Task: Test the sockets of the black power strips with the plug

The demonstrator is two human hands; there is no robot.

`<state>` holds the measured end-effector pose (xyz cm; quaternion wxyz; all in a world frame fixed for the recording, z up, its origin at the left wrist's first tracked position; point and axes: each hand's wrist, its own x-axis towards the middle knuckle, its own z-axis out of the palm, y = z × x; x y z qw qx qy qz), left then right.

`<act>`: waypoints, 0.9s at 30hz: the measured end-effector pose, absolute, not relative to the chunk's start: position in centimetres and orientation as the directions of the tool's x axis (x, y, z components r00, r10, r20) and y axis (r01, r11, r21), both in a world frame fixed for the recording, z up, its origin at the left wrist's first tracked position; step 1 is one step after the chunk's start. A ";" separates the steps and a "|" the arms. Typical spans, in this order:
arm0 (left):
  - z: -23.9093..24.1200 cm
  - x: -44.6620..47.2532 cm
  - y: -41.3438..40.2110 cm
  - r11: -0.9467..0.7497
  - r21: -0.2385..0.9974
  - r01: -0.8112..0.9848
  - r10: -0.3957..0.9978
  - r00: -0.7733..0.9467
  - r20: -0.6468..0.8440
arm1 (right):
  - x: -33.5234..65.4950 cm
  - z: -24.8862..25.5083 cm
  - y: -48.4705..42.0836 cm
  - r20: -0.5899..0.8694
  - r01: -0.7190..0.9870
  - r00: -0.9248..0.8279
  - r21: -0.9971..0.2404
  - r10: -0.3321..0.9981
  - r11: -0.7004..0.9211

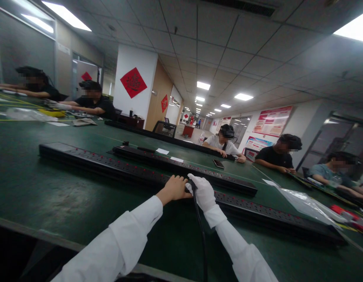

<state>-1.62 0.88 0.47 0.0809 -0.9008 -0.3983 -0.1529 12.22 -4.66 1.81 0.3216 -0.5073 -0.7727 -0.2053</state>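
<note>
- My left hand [175, 188] is bare, its fingers bent over the top of the near power strip [149, 174], about midway along it; I can't tell how firmly it grips.
- My right hand [202, 192], in a white glove, is closed around the end of a black cord [201, 235], just beside my left hand and above the strip; my fingers hide the end itself.
- From there the cord hangs down towards the near edge of the green table [66, 192].
- The near strip lies lengthwise across the table, roughly along that near edge, with rows of sockets and red dots on top.
- Just behind it lies a shorter black strip [181, 167], also dotted red.
- Further back, a long black bar [169, 140] runs along the far edge; a person in a white top [221, 145] leans there, hands near its right end.
- Between the shorter strip and the bar are two white slips [162, 151] and a phone [218, 163].
- Towards the table's right edge lie a clear plastic bag [305, 203] and some red items [346, 214].
</note>
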 end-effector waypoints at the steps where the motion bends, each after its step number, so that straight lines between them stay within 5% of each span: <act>1: 0.5 -1.6 0.9 -0.668 -0.025 0.744 0.694 0.635 0.339 | 12.2 1.8 -4.7 0.701 0.917 -0.282 -0.003 0.655 0.398; 27: 0.7 -1.7 0.6 -0.674 -0.025 0.738 0.691 0.642 0.331 | 12.0 1.7 -5.2 0.686 0.924 -0.286 0.011 0.669 0.383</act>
